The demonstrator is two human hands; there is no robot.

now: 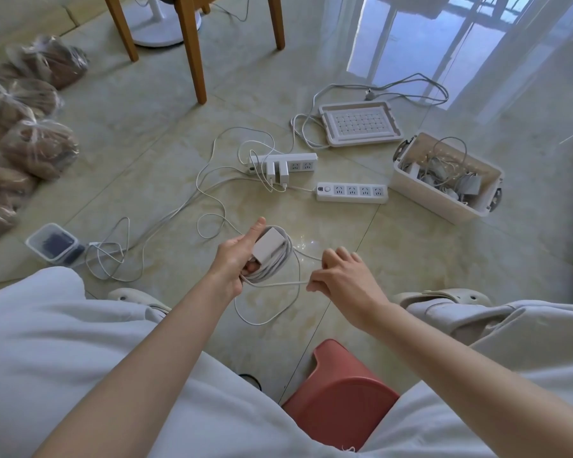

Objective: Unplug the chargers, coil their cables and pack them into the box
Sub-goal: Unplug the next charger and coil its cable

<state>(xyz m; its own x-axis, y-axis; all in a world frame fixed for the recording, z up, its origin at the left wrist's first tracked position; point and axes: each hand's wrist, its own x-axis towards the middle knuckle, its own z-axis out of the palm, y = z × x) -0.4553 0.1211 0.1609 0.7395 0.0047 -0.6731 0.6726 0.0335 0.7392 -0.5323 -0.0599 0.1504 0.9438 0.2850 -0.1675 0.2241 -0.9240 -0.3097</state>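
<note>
Charger [268, 245], a smooth white block, is lying gripped in the left hand [234, 259] with its coiled cable [283, 259]; the right hand [341, 276] is pinching the loose strand. Beyond, the plastic box [434, 200] is holding an indistinct tangle.

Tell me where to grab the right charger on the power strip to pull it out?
Grip the charger by its white block, coming from above. It sticks out of the power strip toward you, boxy; its cable is too thin.
</note>
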